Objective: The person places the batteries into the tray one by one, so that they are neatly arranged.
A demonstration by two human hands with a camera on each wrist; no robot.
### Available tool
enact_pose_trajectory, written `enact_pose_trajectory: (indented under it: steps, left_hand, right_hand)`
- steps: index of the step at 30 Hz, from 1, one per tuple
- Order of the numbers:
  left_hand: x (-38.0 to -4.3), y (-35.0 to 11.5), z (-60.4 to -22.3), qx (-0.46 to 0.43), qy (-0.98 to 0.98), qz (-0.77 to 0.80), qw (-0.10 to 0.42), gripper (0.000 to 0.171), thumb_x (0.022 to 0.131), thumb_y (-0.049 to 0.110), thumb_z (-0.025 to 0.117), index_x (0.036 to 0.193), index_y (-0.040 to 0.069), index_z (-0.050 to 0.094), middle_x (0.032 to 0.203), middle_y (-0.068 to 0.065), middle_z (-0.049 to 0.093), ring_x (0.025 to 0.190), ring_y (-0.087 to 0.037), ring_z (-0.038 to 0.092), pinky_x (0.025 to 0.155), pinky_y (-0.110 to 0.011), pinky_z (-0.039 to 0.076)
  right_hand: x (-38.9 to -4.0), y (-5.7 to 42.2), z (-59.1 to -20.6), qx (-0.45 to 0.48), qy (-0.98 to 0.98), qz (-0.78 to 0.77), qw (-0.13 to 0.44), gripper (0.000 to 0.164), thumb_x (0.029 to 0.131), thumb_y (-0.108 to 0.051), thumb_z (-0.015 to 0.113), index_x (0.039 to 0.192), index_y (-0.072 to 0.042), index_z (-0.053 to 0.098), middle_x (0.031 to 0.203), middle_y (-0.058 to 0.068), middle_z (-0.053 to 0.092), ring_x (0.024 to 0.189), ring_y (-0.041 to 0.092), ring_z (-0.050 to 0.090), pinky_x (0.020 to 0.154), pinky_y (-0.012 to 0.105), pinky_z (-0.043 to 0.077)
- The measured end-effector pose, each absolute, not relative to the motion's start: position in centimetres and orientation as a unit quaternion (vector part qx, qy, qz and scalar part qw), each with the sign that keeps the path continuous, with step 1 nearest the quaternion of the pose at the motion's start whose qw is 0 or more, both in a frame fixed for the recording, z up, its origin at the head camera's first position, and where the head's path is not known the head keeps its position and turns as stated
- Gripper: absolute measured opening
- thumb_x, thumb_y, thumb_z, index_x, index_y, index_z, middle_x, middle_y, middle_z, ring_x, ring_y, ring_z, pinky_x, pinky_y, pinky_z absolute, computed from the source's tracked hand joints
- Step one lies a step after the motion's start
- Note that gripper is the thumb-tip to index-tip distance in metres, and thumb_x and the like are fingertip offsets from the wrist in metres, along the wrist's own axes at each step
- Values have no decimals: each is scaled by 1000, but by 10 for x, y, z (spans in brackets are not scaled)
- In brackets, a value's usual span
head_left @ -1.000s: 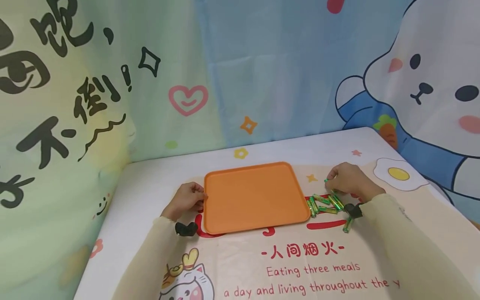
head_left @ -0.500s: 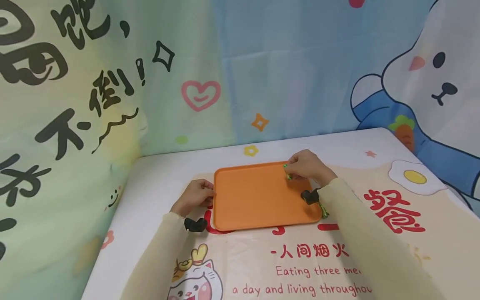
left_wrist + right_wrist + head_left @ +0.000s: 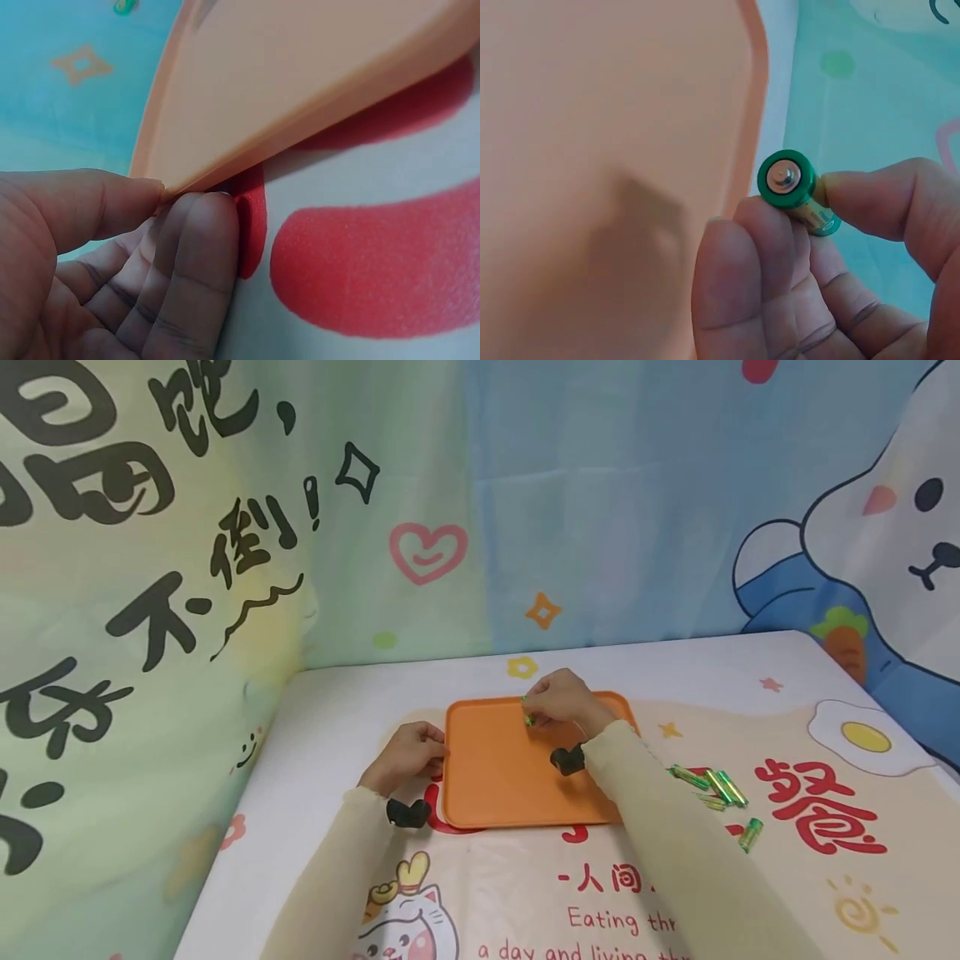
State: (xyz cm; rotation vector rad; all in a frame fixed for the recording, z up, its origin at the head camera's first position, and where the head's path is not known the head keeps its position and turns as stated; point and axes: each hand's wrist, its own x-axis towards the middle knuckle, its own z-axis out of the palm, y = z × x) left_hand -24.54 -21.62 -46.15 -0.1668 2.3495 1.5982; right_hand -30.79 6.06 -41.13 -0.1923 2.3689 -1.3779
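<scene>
An orange rectangular tray (image 3: 487, 785) rests on the printed tablecloth. My left hand (image 3: 408, 756) is at its left side; in the left wrist view the thumb lies on the rim of the tray (image 3: 300, 82) and the fingers curl beneath, pinching it. Over the tray's far half, my right hand (image 3: 567, 700) holds a small green battery (image 3: 799, 187) between thumb and fingers, its metal nub facing the right wrist camera. The hand's shadow falls on the tray floor. Several more green batteries (image 3: 718, 787) lie on the cloth to the right of the tray, partly hidden by the right sleeve.
One battery (image 3: 750, 834) lies apart, nearer the front. A patterned curtain (image 3: 600, 510) hangs behind the table's far edge and down the left side. Both wrists carry black straps (image 3: 408, 813).
My right hand has moved left from the batteries on the cloth to over the tray, carrying a battery. My left hand keeps its hold on the tray's edge. The head view has turned left.
</scene>
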Motion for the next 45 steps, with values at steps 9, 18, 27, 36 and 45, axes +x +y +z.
enact_pose_trajectory:
  steps: [9, 18, 27, 36, 45]
  left_hand:
    - [-248, -216, -464, -60, 816, 555, 149, 16, 99, 6, 63, 111, -4, 61, 84, -11, 66, 65, -16, 62, 65, -27, 61]
    - [-248, -217, -464, -63, 818, 554, 144, 16, 98, 6, 63, 111, -3, 61, 87, -11, 67, 67, -16, 64, 67, -30, 63]
    - [-250, -218, -463, -64, 811, 562, 147, 15, 97, 4, 63, 110, -4, 61, 83, -10, 66, 63, -14, 63, 63, -27, 61]
    - [-251, -217, -465, -62, 811, 561, 153, 15, 97, 3, 62, 110, -4, 61, 83, -10, 65, 63, -14, 63, 63, -27, 61]
    - [-251, -219, -467, -63, 811, 562, 150, 13, 97, 1, 61, 109, -4, 61, 84, -9, 65, 65, -15, 63, 64, -28, 62]
  right_hand:
    - [-307, 21, -423, -55, 832, -517, 195, 15, 84, -6, 65, 85, 2, 76, 72, 11, 72, 64, 22, 70, 68, 38, 64]
    - [-301, -15, -433, -54, 826, -529, 189, 32, 82, -2, 62, 53, -12, 52, 59, 12, 62, 56, 23, 63, 62, 37, 62]
    - [-303, -44, -437, -27, 851, -495, 177, 32, 76, -1, 59, 49, -15, 48, 54, 7, 55, 48, 19, 56, 54, 33, 58]
    - [-306, -62, -439, -22, 888, -430, 160, 25, 77, -3, 64, 54, -10, 58, 57, 9, 64, 49, 23, 65, 50, 31, 57]
    - [-306, -72, -439, -10, 895, -415, 160, 19, 81, -6, 71, 63, -5, 65, 57, 8, 65, 48, 22, 66, 45, 28, 53]
